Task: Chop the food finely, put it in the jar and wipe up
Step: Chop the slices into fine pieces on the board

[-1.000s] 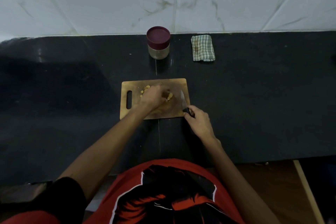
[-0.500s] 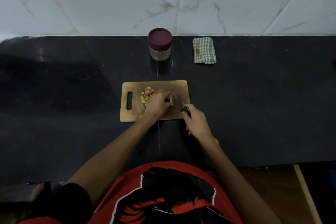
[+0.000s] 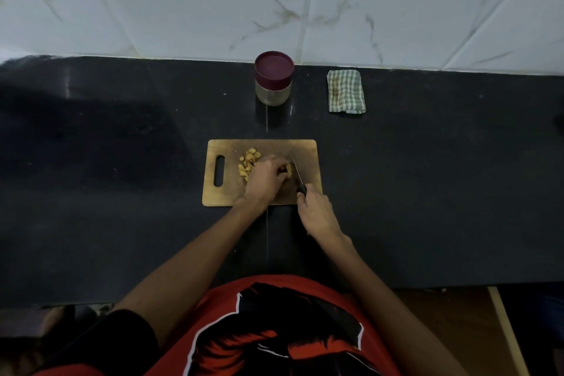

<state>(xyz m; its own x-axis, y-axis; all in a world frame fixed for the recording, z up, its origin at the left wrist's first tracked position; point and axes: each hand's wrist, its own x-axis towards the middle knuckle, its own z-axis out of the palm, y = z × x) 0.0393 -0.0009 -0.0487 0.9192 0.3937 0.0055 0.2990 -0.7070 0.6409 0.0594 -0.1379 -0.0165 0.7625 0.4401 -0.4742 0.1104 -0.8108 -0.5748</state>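
Countertop (image 3: 427, 192), black, speckled and faintly glossy, spans the scene below a marbled white tile wall (image 3: 183, 0). Near its centre lies a rectangular wooden cutting board (image 3: 306, 151) with rounded corners and a slot handle at its left end, set squarely before the person, probably for easy reach. The right hand (image 3: 317, 214) is curled round the dark handle of a knife (image 3: 297, 175), the thin blade angled away across the board. The left hand (image 3: 265, 181) bunches its fingers over a yellowish piece beside the blade, seemingly steadying it for the cut. Left of that hand sits a small heap of chopped food (image 3: 247, 163), lumpy and pale yellow. At the far edge stand a clear jar (image 3: 273, 78), its maroon lid still on, and, well to its right, a folded green-checked cloth (image 3: 345, 91), apparently waiting for later steps.
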